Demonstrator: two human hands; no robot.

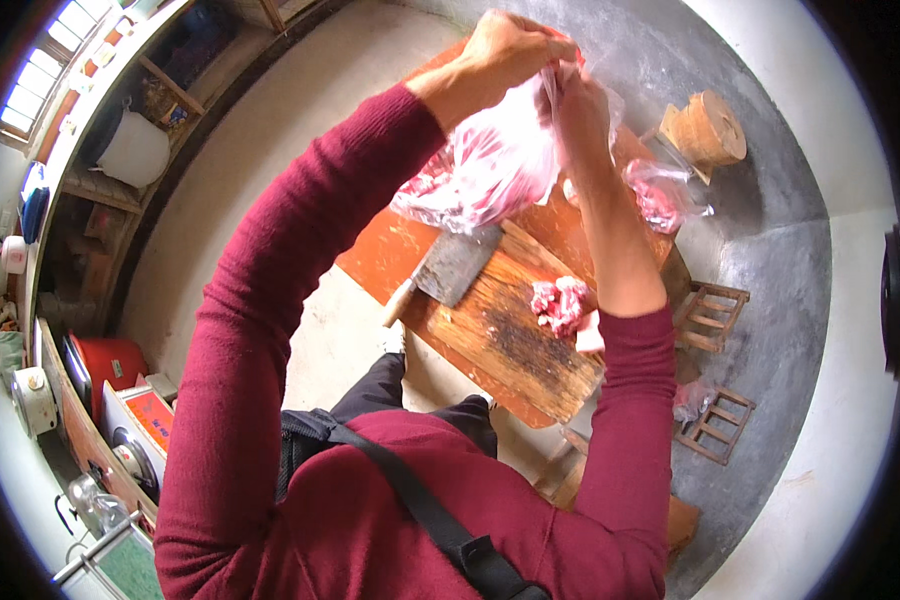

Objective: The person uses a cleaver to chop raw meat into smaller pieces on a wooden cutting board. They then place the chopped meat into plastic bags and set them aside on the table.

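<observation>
Both hands raise a bag [490, 165] of meat above the board [515, 330].
Left hand [505, 50] and right hand [578, 110]: fingers pinched on the bag's mouth; keep it over the board, clear of the cleaver [448, 270].

Both dark-red knitted sleeves [270, 300] frame a clear plastic bag of pink-red raw meat [490, 165]. The brown wooden chopping board [510, 330] shows a dark stain and lies on an orange table [385, 255]. The broad cleaver [452, 265] is dull grey with a pale handle.

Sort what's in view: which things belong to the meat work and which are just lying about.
In use: left hand and right hand on the plastic bag of raw meat; chopping board; cleaver; meat chunks.

Lying about: second meat bag; wooden stools; log block.
</observation>
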